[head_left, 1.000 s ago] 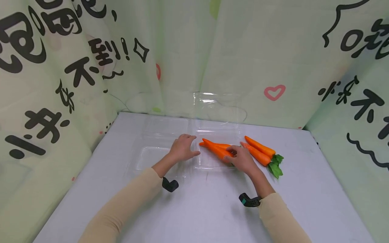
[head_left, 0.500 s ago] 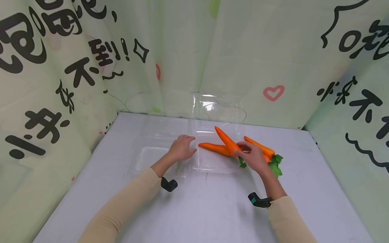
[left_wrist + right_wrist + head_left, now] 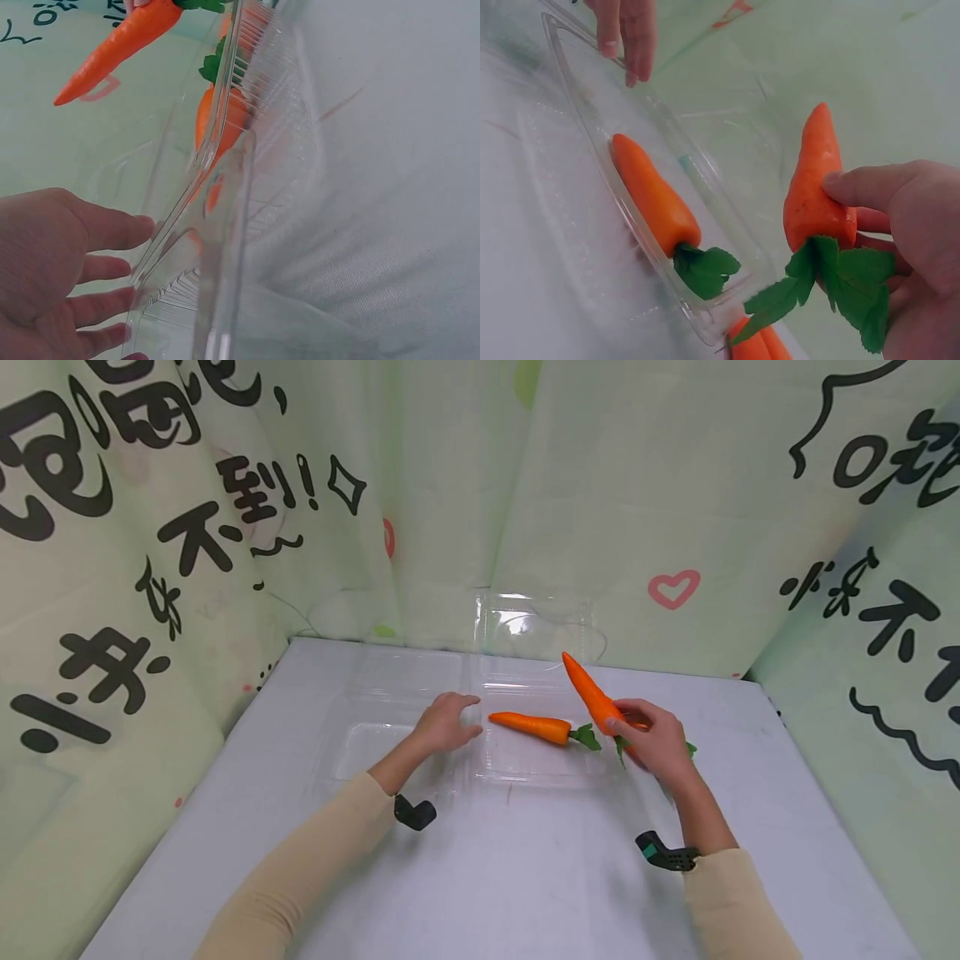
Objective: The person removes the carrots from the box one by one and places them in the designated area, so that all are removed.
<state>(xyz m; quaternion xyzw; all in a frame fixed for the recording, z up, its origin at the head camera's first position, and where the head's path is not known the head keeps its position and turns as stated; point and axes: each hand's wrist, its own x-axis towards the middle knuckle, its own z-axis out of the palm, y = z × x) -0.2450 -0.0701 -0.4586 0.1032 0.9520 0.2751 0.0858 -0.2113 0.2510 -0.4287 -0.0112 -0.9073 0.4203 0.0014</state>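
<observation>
An orange carrot with green leaves (image 3: 589, 692) is gripped in my right hand (image 3: 654, 742), thumb against its side, raised with the tip up and away. A second leafy carrot (image 3: 531, 727) lies inside a clear plastic box (image 3: 517, 775); the right wrist view shows this carrot (image 3: 656, 199) slanting along the box. My left hand (image 3: 444, 724), fingers spread loosely, is at the box's left side, and in the left wrist view its fingertips are at the clear rim (image 3: 169, 225). Behind my right hand more carrots are mostly hidden; part of them (image 3: 757, 343) shows in the right wrist view.
The box's transparent lid (image 3: 534, 620) stands raised at the back. Another clear box (image 3: 367, 752) sits to the left, partly behind my left hand. A patterned curtain (image 3: 592, 510) surrounds the white table (image 3: 480, 877) at the back and sides.
My right hand has lifted one carrot off the other in the box and moved it right, over the carrots at the side. My left hand has hardly moved.
</observation>
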